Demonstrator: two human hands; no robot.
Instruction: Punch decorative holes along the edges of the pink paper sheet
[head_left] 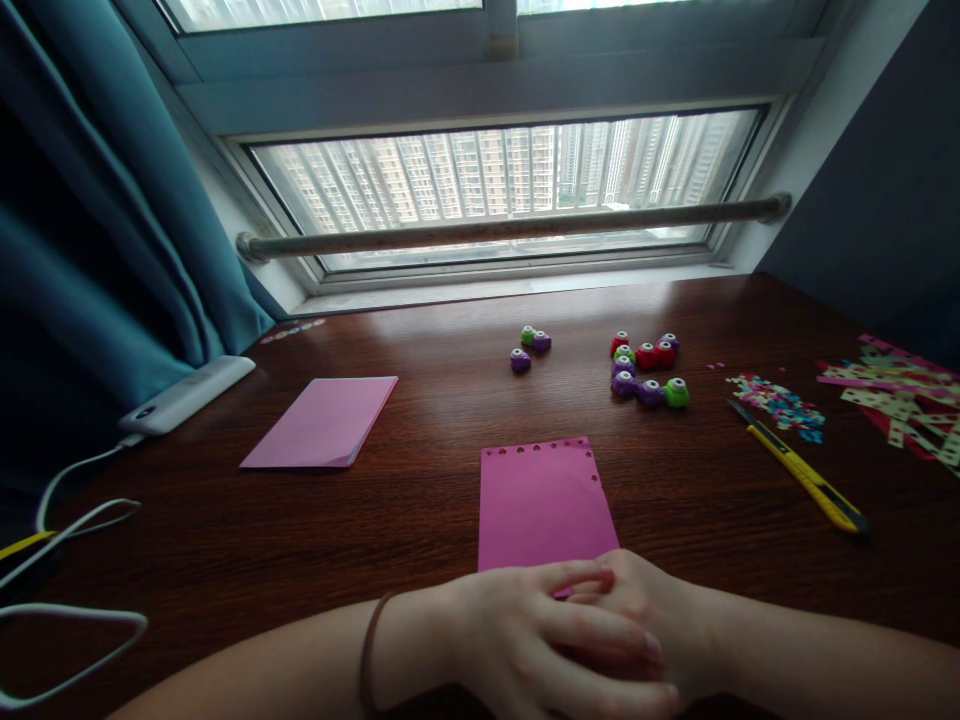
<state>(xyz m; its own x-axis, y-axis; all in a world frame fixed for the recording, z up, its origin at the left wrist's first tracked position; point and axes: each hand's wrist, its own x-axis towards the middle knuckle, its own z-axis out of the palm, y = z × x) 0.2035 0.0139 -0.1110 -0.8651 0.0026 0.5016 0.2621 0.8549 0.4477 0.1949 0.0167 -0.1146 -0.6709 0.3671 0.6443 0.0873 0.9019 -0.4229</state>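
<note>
A bright pink sheet of paper (544, 505) lies in front of me, with small cut-out shapes along its far edge and upper right side. Its near edge goes under my hands. My left hand (536, 630), a brown band at the wrist, rests across my right hand with its fingers stretched and apart. Curled beneath it is my right hand (649, 610), at the sheet's near right corner. The left hand covers most of the right fingers, so whatever they hold is hidden.
Several small craft punches (651, 392) stand beyond the sheet. To the right lie paper confetti (780, 403), a yellow utility knife (806, 475) and punched paper strips (904, 395). A light pink paper stack (322, 422) and a white power bank (187, 393) with a cable sit left.
</note>
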